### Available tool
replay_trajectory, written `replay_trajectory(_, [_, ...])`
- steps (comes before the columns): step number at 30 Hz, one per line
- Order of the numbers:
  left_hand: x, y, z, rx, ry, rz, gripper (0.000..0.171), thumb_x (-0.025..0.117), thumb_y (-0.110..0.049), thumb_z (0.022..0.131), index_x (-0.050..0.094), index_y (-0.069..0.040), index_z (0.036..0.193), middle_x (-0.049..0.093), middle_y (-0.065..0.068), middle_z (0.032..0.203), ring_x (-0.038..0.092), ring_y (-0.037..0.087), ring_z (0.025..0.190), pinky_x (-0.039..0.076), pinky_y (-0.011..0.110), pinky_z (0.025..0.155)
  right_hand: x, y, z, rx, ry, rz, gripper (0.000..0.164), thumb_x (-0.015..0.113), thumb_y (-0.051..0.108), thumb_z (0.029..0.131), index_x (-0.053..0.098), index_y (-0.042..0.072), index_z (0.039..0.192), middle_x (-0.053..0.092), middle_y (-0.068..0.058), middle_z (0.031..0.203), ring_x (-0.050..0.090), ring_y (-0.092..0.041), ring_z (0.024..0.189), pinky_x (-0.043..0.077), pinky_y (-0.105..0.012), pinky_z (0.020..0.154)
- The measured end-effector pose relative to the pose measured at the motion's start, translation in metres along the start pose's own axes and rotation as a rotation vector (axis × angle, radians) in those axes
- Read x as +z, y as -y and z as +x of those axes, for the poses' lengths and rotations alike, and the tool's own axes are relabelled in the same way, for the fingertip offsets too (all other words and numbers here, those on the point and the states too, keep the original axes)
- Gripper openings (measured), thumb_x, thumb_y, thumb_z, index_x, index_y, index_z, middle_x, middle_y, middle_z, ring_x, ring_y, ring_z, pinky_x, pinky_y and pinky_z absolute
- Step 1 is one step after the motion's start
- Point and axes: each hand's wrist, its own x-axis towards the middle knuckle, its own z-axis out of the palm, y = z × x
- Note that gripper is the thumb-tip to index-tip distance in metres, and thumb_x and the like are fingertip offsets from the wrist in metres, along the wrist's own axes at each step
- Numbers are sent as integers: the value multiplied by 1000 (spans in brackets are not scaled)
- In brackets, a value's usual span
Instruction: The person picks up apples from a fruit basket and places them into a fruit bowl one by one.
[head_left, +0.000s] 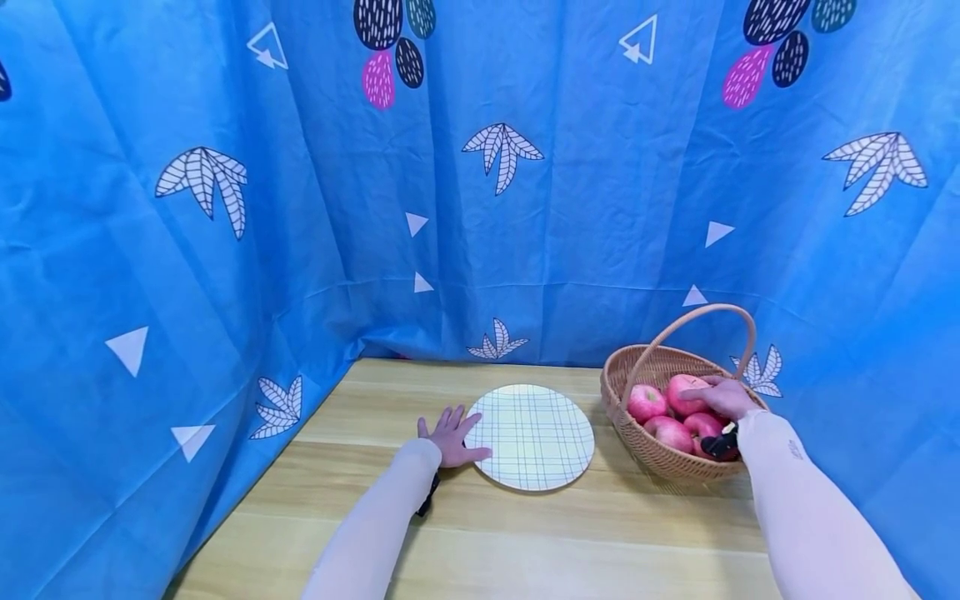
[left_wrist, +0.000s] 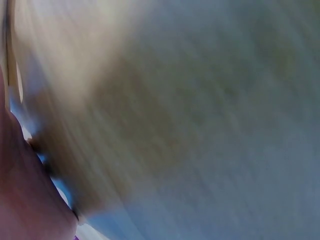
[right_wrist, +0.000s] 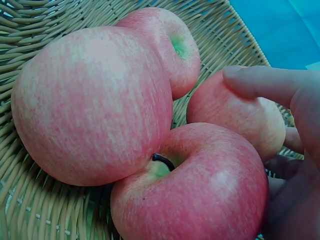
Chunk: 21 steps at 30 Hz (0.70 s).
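Observation:
My left hand [head_left: 452, 439] lies with spread fingers at the left edge of a round plate [head_left: 534, 437] with a light checked pattern, thumb over the rim. In the left wrist view only a blurred strip of that hand [left_wrist: 30, 200] shows beside the tabletop. Inside a wicker basket [head_left: 675, 467] on the right, my right hand [head_left: 723, 398] grips a red apple [head_left: 684, 393]. The right wrist view shows its thumb across the gripped apple [right_wrist: 232, 110] and its other fingers behind, partly hidden. Several more apples [right_wrist: 95, 105] lie close beside it.
The basket's arched handle [head_left: 708, 308] rises over the apples, near my right wrist. A blue patterned curtain [head_left: 495, 250] hangs behind and along both sides of the wooden table [head_left: 525, 542]. The plate sits left of the basket.

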Motion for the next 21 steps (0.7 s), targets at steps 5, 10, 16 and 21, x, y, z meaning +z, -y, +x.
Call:
replay_trajectory(5, [2, 3, 3, -1, -2, 0, 102, 40, -95, 75, 17, -44, 160, 5, 2, 171, 0, 30, 158, -9, 75, 113, -1, 6, -3, -48, -20, -57, 82, 70, 47, 91, 40, -4, 147, 58, -27, 132, 64, -20, 97, 54, -27, 77])
replay_trajectory(10, [0, 2, 1, -8, 0, -11, 101, 43, -93, 76, 18, -44, 160, 6, 2, 171, 0, 30, 158, -9, 76, 113, -1, 16, -11, -93, -22, -45, 75, 68, 37, 94, 39, -9, 145, 57, -30, 129, 64, -19, 94, 55, -30, 78])
replay_trajectory(16, [1, 1, -1, -11, -6, -12, 101, 43, -94, 75, 18, -44, 160, 6, 2, 171, 0, 30, 158, -9, 76, 113, -1, 22, -17, -107, -7, -18, 73, 66, 33, 96, 36, -9, 147, 54, -31, 131, 62, -23, 100, 54, -34, 83])
replay_trajectory(21, [-1, -1, -2, -12, 3, 0, 101, 40, -94, 76, 16, -44, 160, 5, 2, 171, 0, 30, 158, -8, 75, 114, -4, 21, -16, -132, -13, -31, 72, 67, 30, 95, 35, -8, 148, 54, -32, 132, 62, -21, 99, 55, -34, 80])
